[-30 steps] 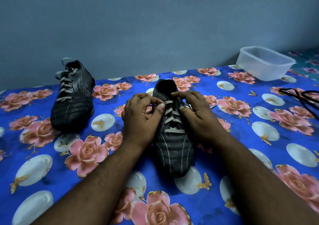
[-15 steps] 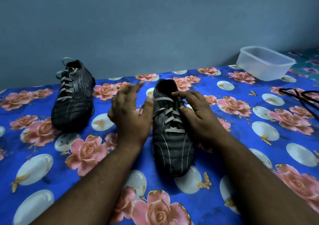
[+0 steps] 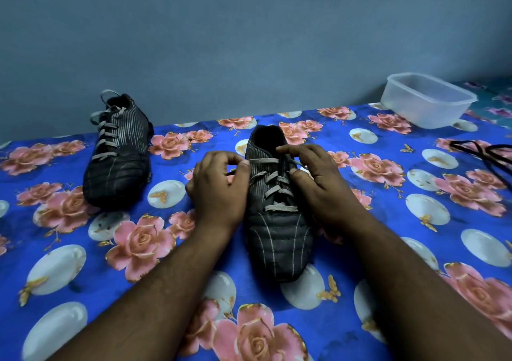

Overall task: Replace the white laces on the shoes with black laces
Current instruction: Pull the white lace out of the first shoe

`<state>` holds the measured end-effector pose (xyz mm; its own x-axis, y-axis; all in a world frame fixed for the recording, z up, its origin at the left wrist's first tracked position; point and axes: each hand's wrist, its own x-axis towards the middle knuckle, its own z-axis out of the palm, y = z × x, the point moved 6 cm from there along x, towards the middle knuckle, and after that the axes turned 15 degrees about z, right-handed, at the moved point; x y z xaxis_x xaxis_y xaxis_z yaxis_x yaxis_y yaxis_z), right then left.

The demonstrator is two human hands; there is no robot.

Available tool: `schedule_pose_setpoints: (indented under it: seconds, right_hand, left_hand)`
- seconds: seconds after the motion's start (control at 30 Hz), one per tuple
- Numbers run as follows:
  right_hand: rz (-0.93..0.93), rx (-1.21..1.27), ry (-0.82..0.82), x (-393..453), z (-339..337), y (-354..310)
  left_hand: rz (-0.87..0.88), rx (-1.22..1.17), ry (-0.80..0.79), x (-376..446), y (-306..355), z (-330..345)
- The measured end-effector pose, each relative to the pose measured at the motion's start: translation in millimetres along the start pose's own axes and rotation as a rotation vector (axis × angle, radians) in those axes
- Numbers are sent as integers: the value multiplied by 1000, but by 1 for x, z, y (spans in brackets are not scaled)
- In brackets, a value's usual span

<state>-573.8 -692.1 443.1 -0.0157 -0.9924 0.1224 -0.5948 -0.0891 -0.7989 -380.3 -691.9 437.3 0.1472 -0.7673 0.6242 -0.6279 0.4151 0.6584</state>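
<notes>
Centre frame, the left hand (image 3: 219,191) is pinching the white lace (image 3: 263,161) at the near shoe's (image 3: 277,222) top eyelet – best drawn out slowly, one crossing at a time. The right hand (image 3: 318,183), fingers curled, is gripping the lace's other side, steadying the shoe. Black laces (image 3: 482,152) are lying at the right edge.

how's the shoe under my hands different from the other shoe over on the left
The near shoe has both hands at its top lacing: the left hand pinches the white lace and the right hand grips the upper by the eyelets. The far shoe lies untouched near the wall, its lace ends looping loose at the collar. Both are dark, striped, white-laced, toes toward you.
</notes>
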Motion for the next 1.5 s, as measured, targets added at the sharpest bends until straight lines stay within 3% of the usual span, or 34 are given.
schedule_pose_setpoints:
  seconds: [0.17, 0.23, 0.37, 0.5, 0.67, 0.87, 0.97, 1.17, 1.3, 1.37, 1.5]
  right_hand:
    - [-2, 8, -5, 0, 1, 0]
    - [-4, 11, -4, 0, 1, 0]
    - [-5, 7, -6, 0, 1, -1]
    - [-10, -13, -3, 0, 1, 0]
    - [-14, -23, -6, 1, 1, 0]
    - [-4, -26, -3, 0, 1, 1]
    - [-1, -25, -2, 1, 2, 1]
    - [-36, -38, 4, 3, 0, 4]
    - [-56, -7, 1, 6, -4, 8]
    - [-40, -15, 3, 8, -6, 12]
    - [57, -26, -26, 14, -8, 26]
  left_hand:
    - [-298, -91, 167, 3, -39, -12]
    - [-263, -27, 144, 3, -35, -12]
    - [63, 34, -52, 2, 2, -1]
    - [168, 61, -126, -4, 18, 7]
    - [106, 49, -111, -1, 9, 7]
    - [-207, -37, 44, 2, -22, -5]
    - [-268, -16, 96, 5, -39, -12]
    - [-100, 47, 78, 3, -20, -8]
    - [135, 17, -93, 2, 5, 1]
    - [134, 48, -170, -1, 8, 7]
    - [5, 153, -174, -2, -4, 4]
